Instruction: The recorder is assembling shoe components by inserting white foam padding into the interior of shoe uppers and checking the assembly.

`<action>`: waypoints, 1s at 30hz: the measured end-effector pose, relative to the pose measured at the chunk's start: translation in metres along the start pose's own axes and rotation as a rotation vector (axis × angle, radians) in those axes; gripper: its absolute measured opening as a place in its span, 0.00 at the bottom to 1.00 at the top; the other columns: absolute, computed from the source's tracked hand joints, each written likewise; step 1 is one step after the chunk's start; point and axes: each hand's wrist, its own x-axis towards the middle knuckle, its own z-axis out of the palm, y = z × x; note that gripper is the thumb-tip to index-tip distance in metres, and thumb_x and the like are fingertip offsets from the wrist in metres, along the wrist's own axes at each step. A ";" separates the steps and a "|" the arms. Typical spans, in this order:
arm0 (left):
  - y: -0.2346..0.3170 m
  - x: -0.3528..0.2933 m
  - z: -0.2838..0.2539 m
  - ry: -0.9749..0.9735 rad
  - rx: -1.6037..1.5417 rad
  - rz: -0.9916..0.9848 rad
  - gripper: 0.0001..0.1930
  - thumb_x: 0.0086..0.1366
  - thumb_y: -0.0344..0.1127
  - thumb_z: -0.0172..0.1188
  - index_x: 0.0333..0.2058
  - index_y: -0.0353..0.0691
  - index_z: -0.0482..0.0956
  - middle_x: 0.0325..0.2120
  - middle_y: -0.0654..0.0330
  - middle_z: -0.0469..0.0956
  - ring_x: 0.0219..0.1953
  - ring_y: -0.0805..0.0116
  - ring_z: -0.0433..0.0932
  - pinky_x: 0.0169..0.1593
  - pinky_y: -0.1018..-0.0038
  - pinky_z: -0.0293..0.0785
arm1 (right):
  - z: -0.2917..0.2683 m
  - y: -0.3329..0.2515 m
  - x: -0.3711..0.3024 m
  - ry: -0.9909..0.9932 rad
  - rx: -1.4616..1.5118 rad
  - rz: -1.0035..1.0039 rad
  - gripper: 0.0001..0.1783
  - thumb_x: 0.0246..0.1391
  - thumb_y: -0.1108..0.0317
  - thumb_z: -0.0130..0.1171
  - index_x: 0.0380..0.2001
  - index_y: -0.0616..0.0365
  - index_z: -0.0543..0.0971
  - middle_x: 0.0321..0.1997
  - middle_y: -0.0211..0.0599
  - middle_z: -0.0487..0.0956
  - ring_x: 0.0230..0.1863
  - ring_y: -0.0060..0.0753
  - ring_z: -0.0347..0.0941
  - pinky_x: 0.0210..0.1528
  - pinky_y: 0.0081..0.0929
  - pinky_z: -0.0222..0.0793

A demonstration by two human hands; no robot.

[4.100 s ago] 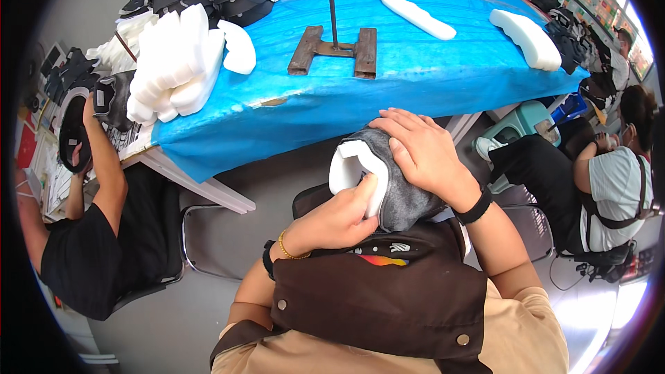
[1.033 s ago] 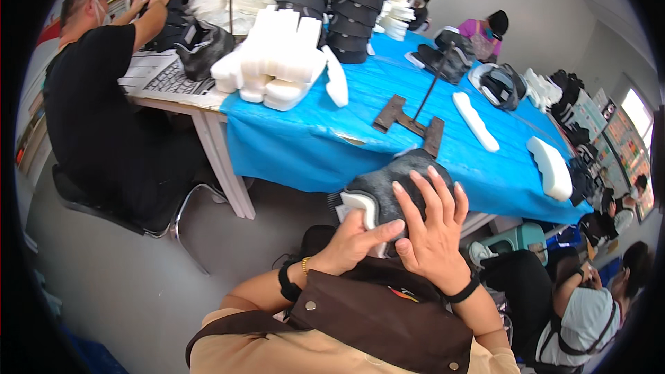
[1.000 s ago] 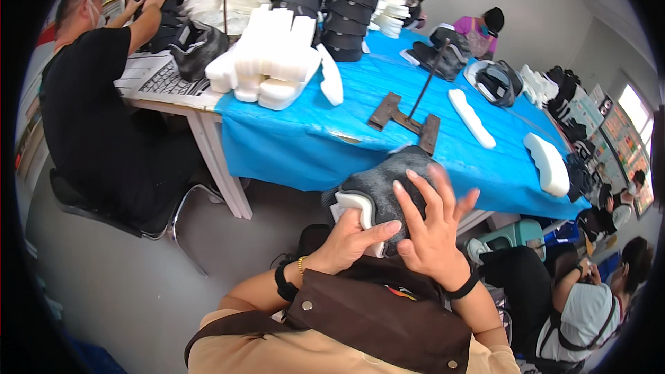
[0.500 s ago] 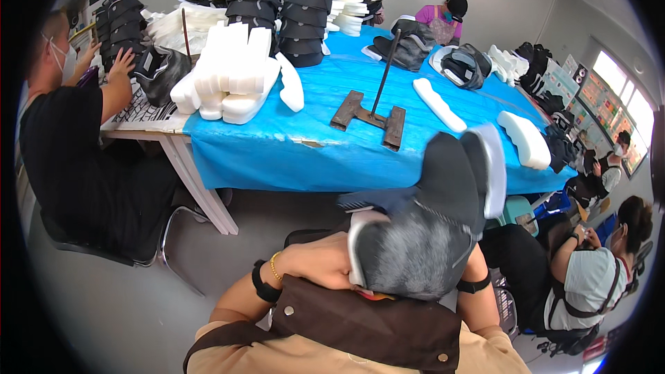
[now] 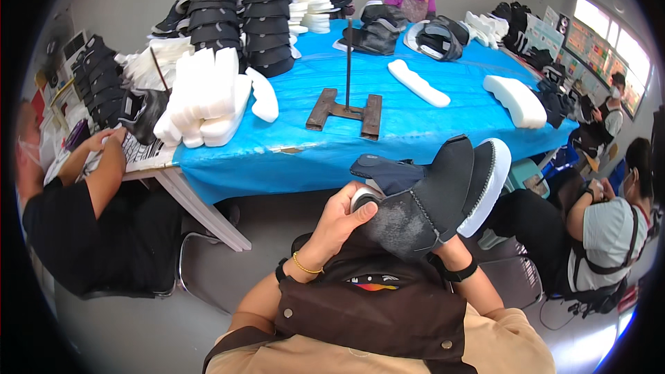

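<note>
My left hand (image 5: 346,223) grips the left edge of a black padded liner (image 5: 445,180), its thumb pressed on a rounded end with a white rim. The liner is held up in front of my apron, tilted, with a white padded strip along its right edge, a navy flap at the top left and a greyish, fuzzy-looking lower panel. Under its right side my right hand (image 5: 454,255) holds it from below; most of that hand and its fingers are hidden behind the liner.
On the blue-covered table (image 5: 312,156) stand a rusty metal stand (image 5: 346,112) with an upright rod, white foam pieces (image 5: 208,97) and tall stacks of black curved parts (image 5: 267,21). A person (image 5: 83,215) sits at left, another (image 5: 606,215) at right; more people are farther off.
The liner has turned and sharpened from a blur, showing its white strip more fully. My left thumb now shows on its edge. The view has shifted right, and the left person's hands have come together.
</note>
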 end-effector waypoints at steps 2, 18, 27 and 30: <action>-0.011 0.003 0.006 0.125 0.085 0.075 0.20 0.68 0.52 0.62 0.39 0.37 0.75 0.31 0.70 0.73 0.34 0.83 0.67 0.37 0.83 0.64 | 0.000 0.018 -0.015 0.032 0.073 0.032 0.21 0.65 0.67 0.57 0.59 0.62 0.73 0.60 0.40 0.75 0.57 0.32 0.74 0.61 0.32 0.70; -0.001 0.027 0.041 0.559 1.040 0.881 0.06 0.67 0.29 0.60 0.39 0.33 0.75 0.31 0.51 0.76 0.32 0.54 0.75 0.39 0.66 0.73 | 0.032 0.012 -0.006 0.264 0.405 -0.220 0.28 0.70 0.64 0.46 0.68 0.63 0.60 0.66 0.41 0.69 0.65 0.31 0.68 0.67 0.28 0.64; 0.037 0.005 0.079 -0.070 1.189 0.929 0.28 0.44 0.48 0.78 0.38 0.31 0.82 0.39 0.51 0.81 0.44 0.51 0.80 0.45 0.63 0.79 | 0.012 -0.027 -0.017 0.342 0.291 -0.313 0.32 0.67 0.64 0.48 0.70 0.63 0.56 0.66 0.44 0.68 0.64 0.32 0.67 0.64 0.28 0.66; 0.026 0.001 0.081 -0.127 1.185 0.914 0.25 0.44 0.43 0.77 0.37 0.31 0.81 0.37 0.52 0.81 0.41 0.51 0.81 0.40 0.66 0.81 | 0.014 -0.002 -0.017 0.483 0.299 -0.292 0.29 0.65 0.65 0.50 0.66 0.63 0.60 0.63 0.43 0.70 0.61 0.31 0.69 0.62 0.28 0.67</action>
